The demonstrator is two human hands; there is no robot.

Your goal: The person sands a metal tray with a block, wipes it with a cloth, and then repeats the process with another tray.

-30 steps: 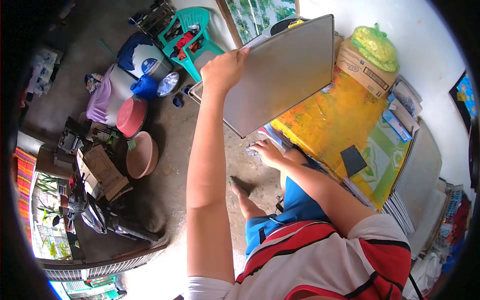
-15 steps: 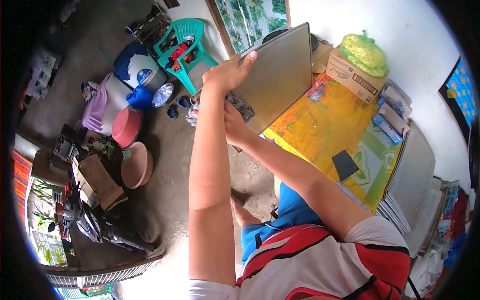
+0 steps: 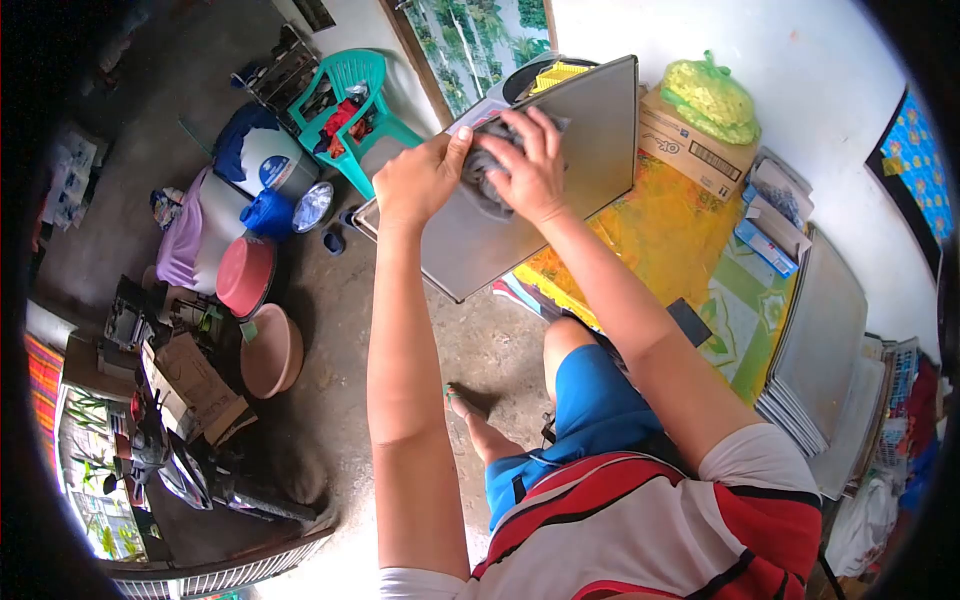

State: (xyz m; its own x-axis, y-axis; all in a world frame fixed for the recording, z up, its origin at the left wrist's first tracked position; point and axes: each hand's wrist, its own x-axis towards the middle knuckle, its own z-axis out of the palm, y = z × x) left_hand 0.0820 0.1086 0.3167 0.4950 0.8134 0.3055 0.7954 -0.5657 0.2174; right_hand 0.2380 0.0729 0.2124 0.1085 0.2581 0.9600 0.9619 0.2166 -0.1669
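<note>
My left hand [image 3: 420, 182] grips the edge of a flat metal baking tray [image 3: 585, 150], its thumb over the rim. The tray is held up at a tilt, with one corner over the table. On its flat face, my right hand [image 3: 532, 170] presses a crumpled grey cloth [image 3: 488, 172], fingers bent over it. Part of the cloth is hidden beneath that hand.
A yellow patterned tablecloth [image 3: 665, 245] covers the table, which bears a cardboard box [image 3: 690, 145], a yellow-green bag [image 3: 712, 100] and a dark phone-like slab [image 3: 689, 323]. Stacked trays [image 3: 820, 340] lean at right. A green chair [image 3: 350, 75] and basins [image 3: 272, 350] stand left.
My right hand and the cloth have moved from the tray's near left edge up and right onto its face. The tray has tilted, showing more of its lower corner.
</note>
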